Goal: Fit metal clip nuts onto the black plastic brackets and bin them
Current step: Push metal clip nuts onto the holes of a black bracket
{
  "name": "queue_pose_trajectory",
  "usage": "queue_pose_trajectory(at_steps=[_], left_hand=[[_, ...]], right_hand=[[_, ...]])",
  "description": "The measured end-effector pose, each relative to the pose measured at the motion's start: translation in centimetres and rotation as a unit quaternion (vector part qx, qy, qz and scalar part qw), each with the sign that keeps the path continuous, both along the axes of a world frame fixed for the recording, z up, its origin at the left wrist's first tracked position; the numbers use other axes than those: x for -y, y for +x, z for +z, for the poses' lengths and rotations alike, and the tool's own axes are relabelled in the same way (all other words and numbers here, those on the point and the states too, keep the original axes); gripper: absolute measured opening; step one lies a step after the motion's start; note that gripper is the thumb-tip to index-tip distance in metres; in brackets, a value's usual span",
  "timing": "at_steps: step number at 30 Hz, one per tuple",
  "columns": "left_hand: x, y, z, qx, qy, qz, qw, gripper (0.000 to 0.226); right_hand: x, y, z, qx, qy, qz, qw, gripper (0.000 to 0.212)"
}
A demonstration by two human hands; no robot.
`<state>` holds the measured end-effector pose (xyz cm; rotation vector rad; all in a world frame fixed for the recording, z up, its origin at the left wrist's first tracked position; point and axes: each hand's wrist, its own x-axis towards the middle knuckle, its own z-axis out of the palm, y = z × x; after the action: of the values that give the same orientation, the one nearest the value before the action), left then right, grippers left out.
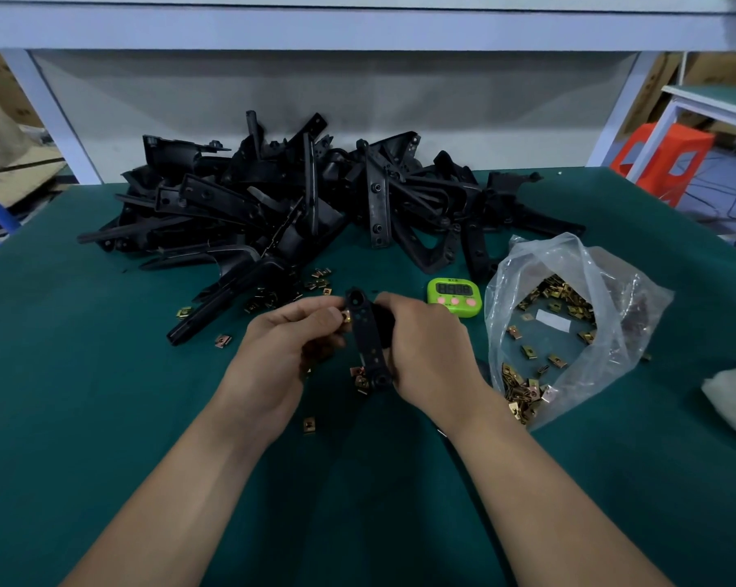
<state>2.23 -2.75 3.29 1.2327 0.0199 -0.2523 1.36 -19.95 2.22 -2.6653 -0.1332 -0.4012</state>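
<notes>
A black plastic bracket (367,334) with several holes stands nearly upright above the green table, gripped along its right side by my right hand (425,345). My left hand (288,336) pinches a brass-coloured clip nut (347,317) against the bracket's left edge near the top. Another clip nut sits at the bracket's lower end (361,380). A large heap of black brackets (298,205) lies at the back of the table. Loose clip nuts (319,279) are scattered in front of the heap and around my hands.
A clear plastic bag (565,324) with many clip nuts lies open at the right. A green digital timer (454,296) stands between the bag and my hands. A white crumpled item (734,400) is at the right edge. An orange stool (667,158) stands beyond the table.
</notes>
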Motion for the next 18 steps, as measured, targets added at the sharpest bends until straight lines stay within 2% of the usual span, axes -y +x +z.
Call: queue_pose_trajectory(at_steps=[12,18], left_hand=[[0.07,-0.06,0.01,-0.016,-0.01,-0.003,1.0,0.015],[0.21,-0.18,-0.09,-0.002,-0.001,0.008,1.0,0.024]], right_hand=[[-0.04,-0.05,-0.09,-0.002,0.013,-0.001,1.0,0.04],[-0.03,-0.06,-0.06,-0.002,-0.001,-0.009,1.0,0.037]])
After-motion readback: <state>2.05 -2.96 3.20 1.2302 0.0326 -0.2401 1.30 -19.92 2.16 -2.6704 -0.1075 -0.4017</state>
